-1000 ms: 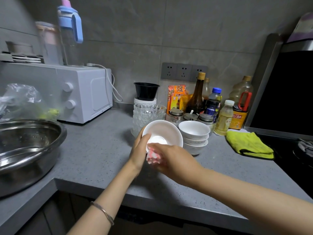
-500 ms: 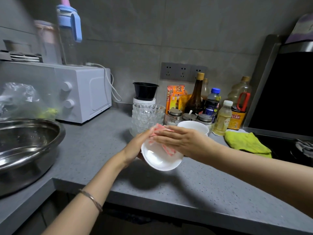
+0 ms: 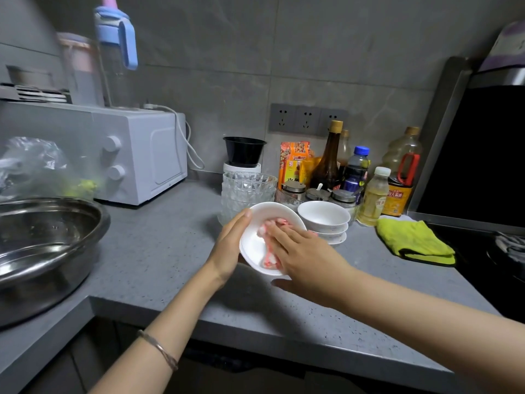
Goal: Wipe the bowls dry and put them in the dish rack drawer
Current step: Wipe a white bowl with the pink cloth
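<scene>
My left hand (image 3: 228,247) holds a white bowl (image 3: 252,245) by its rim above the grey counter, tilted so its inside faces me. My right hand (image 3: 301,251) presses a pink and white cloth (image 3: 268,251) into the bowl's inside, fingers lying nearly flat over it. Just right of the bowl a stack of white bowls (image 3: 324,220) stands on the counter. A stack of clear glass bowls (image 3: 247,191) stands behind it. No dish rack drawer is in view.
A large steel basin (image 3: 42,251) sits at the left, a white microwave (image 3: 142,155) behind it. Bottles and spice jars (image 3: 355,177) line the back wall. A yellow-green cloth (image 3: 414,241) lies right of the bowls, beside a black stove (image 3: 497,251).
The bowl was turned over from bottom-up to inside facing me. My right hand moved with the cloth from the outside of the bowl to its inside.
</scene>
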`<act>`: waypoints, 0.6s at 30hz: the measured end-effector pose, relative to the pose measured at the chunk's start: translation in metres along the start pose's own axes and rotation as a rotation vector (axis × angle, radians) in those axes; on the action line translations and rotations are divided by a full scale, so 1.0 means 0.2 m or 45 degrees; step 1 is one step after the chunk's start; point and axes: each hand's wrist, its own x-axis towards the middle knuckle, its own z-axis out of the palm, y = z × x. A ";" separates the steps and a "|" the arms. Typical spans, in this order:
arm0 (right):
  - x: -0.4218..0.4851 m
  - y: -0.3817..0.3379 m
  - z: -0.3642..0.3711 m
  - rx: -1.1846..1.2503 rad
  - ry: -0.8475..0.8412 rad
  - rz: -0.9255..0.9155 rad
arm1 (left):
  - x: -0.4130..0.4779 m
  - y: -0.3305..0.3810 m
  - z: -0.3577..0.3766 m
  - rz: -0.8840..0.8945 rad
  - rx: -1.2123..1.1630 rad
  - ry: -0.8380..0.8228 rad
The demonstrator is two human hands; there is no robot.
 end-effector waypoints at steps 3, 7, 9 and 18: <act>-0.01 -0.02 -0.02 0.115 0.034 -0.093 | -0.01 0.02 0.00 0.062 -0.001 0.063; -0.02 -0.01 -0.01 0.429 0.144 -0.260 | -0.02 0.01 -0.01 0.006 -0.033 0.042; 0.01 0.01 0.04 0.282 0.255 -0.215 | -0.02 0.02 -0.01 -0.061 -0.062 -0.027; 0.03 -0.02 -0.04 0.327 0.180 -0.014 | -0.02 0.01 0.00 -0.167 -0.035 0.165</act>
